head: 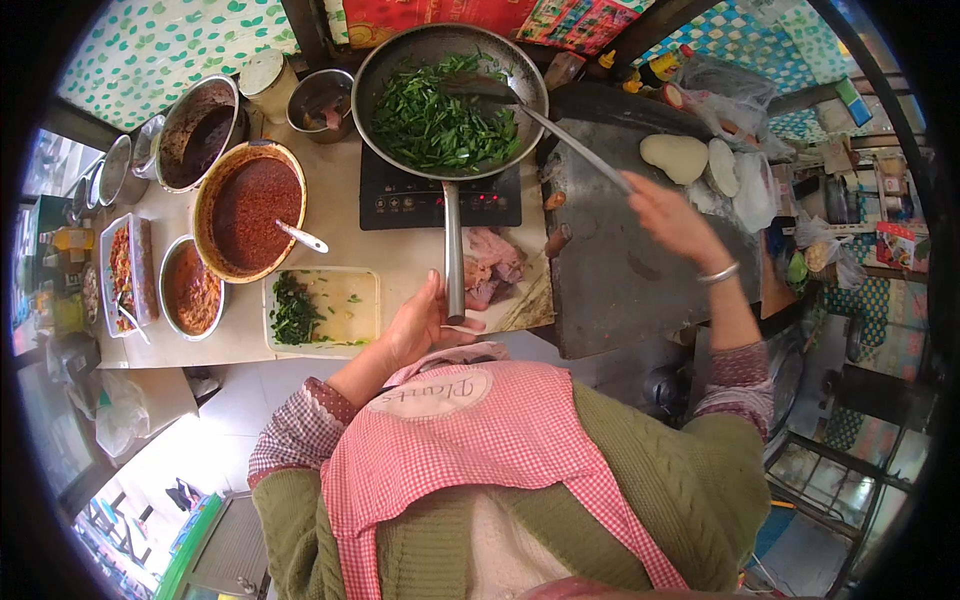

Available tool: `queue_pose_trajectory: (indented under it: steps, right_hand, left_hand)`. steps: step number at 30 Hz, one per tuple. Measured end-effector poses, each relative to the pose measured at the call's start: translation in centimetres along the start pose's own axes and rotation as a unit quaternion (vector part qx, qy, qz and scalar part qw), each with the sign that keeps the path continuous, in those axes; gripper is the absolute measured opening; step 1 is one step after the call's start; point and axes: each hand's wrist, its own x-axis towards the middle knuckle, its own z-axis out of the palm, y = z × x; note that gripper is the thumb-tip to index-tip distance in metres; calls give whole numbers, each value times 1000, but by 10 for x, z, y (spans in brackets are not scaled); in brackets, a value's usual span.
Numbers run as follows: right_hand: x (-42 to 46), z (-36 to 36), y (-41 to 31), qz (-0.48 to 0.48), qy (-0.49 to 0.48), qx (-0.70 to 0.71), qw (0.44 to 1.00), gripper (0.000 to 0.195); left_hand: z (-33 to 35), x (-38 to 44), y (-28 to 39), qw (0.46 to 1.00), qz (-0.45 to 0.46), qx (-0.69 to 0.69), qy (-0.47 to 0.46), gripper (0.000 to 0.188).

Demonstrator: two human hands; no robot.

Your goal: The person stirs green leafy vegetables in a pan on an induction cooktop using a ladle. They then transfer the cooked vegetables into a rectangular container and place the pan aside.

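Note:
A wok (364,112) of chopped green leafy vegetable (442,124) sits on a black induction cooker (397,210). My right hand (671,217) grips the long metal handle of a spatula (574,142), whose blade rests in the greens. Beside the end of the wok's steel handle (451,247) is my left hand (424,319), thumb raised and fingers apart, some passing beneath the handle; it does not close around it. Pieces of pinkish meat (491,262) lie on the counter just right of that handle. Left of it, a shallow plastic tray (356,304) holds more chopped greens.
A large pot of red chili sauce (255,210) with a spoon stands left, near a bowl of orange-red sauce (191,292) and a container of diced mix (124,277). A dark flat griddle (622,292) lies right, with dough (675,157) at its back. Behind are metal pots (321,105).

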Motion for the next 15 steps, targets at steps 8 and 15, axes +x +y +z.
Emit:
queue_pose_trajectory:
  steps: [8,15]
  right_hand:
    - [45,-64,11,-269,2,-374,888,46]
    - [76,-55,-27,-169,-9,-185,968,43]
  left_hand:
    - [-7,12,-14,999,-3,30,12,47]
    - [3,5,-11,999,14,21,43,46]
